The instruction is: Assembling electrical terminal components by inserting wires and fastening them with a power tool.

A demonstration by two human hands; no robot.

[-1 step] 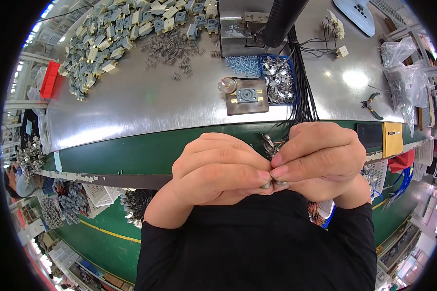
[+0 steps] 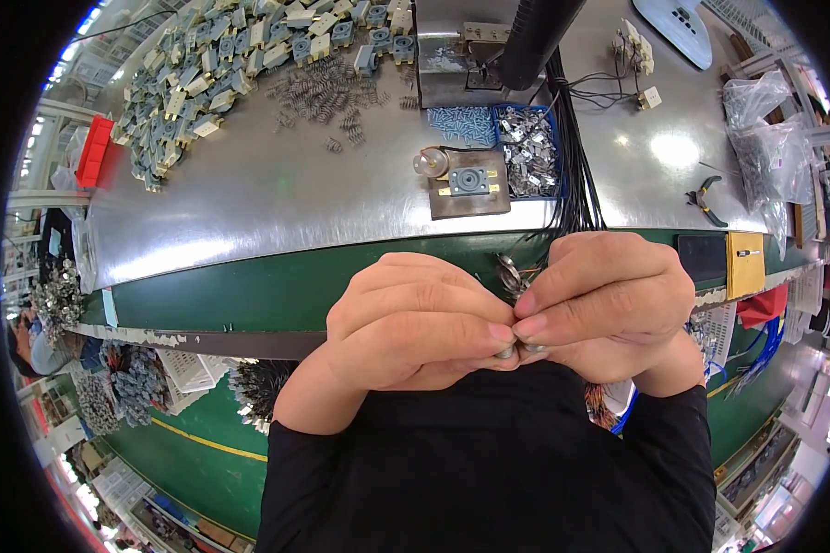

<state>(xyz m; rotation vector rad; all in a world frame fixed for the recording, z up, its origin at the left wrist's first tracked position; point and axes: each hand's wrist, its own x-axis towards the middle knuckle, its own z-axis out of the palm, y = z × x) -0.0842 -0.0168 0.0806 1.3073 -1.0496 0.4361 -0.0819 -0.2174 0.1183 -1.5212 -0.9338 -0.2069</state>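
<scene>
My left hand [image 2: 424, 318] and my right hand [image 2: 609, 300] meet in front of my chest, over the near edge of the bench. Each is closed in a pinch, fingertips touching the other's. A bit of small silvery metal [image 2: 504, 352] peeks out under the left thumb, and another metal bit [image 2: 533, 347] shows under the right one. Their kind is mostly hidden by the fingers. Just beyond the fingertips, a shiny ring-shaped metal piece [image 2: 509, 271] with thin wire beside it sticks up next to the right forefinger; whether it joins the pinched parts I cannot tell.
Past my hands stands a fixture block [image 2: 470, 205] bearing a grey switch housing [image 2: 470, 180]. Beside it are blue screws [image 2: 461, 123], a blue tray [image 2: 561, 175] of metal terminals and black cables [image 2: 579, 166]. Springs [image 2: 318, 90] and piled housings [image 2: 189, 92] lie far left; pliers [image 2: 707, 201] right.
</scene>
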